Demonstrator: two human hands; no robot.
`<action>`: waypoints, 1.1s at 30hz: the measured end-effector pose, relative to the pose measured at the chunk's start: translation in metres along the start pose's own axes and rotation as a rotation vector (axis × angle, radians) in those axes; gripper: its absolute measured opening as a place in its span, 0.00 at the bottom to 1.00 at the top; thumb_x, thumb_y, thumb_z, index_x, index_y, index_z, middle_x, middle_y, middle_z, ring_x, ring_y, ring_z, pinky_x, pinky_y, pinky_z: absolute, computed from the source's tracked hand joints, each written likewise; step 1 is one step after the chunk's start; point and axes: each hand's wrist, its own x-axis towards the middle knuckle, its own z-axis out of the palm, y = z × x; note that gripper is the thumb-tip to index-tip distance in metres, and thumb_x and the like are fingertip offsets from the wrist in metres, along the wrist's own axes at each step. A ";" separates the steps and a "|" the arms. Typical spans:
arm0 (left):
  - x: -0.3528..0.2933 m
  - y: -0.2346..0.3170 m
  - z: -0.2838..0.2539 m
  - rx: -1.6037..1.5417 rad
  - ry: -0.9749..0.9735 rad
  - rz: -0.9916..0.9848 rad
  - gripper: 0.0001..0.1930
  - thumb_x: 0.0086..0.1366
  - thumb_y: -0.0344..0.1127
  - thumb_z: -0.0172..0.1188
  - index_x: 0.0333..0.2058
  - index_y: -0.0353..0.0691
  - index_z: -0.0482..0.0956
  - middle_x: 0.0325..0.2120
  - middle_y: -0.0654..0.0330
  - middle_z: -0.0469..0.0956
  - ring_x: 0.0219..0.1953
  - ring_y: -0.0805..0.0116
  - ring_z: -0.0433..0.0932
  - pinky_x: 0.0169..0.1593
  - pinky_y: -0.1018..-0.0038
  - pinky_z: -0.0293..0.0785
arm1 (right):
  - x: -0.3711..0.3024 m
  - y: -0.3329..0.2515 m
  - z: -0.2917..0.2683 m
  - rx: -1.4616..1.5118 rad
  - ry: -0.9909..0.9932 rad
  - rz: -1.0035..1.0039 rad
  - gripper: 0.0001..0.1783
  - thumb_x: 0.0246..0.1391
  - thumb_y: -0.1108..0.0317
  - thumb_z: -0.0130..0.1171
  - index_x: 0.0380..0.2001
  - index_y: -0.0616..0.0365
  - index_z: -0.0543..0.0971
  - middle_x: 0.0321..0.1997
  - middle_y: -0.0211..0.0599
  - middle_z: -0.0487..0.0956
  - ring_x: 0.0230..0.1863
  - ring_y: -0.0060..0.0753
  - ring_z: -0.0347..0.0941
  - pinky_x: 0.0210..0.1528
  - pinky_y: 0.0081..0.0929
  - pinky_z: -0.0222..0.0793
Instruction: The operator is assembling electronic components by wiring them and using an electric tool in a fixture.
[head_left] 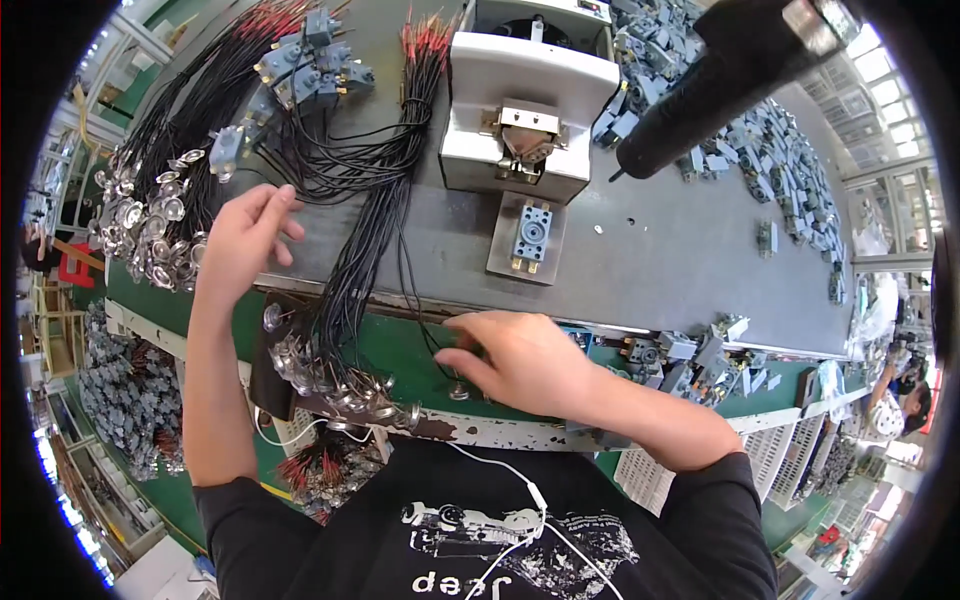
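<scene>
Plainly, your right hand (520, 360) pinches a thin black wire (432, 345) at the near edge of the bench (650, 250), your left hand (240, 240) resting open-fingered farther left; it looks light and limp, so grip near its round metal cap (458, 392).

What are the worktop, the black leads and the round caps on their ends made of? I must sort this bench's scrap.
Worktop: likely sheet metal, dull grey and scuffed. Black leads: flexible plastic-looking insulation, bending freely. Round caps: probably polished metal, with bright mirror-like glints.
</scene>
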 end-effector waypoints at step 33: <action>-0.011 0.074 0.092 0.609 -0.509 0.911 0.12 0.67 0.36 0.61 0.48 0.47 0.84 0.29 0.54 0.85 0.32 0.52 0.83 0.36 0.60 0.79 | -0.016 0.023 -0.100 0.044 -0.045 0.025 0.21 0.62 0.78 0.62 0.58 0.58 0.79 0.46 0.42 0.86 0.46 0.33 0.84 0.47 0.28 0.77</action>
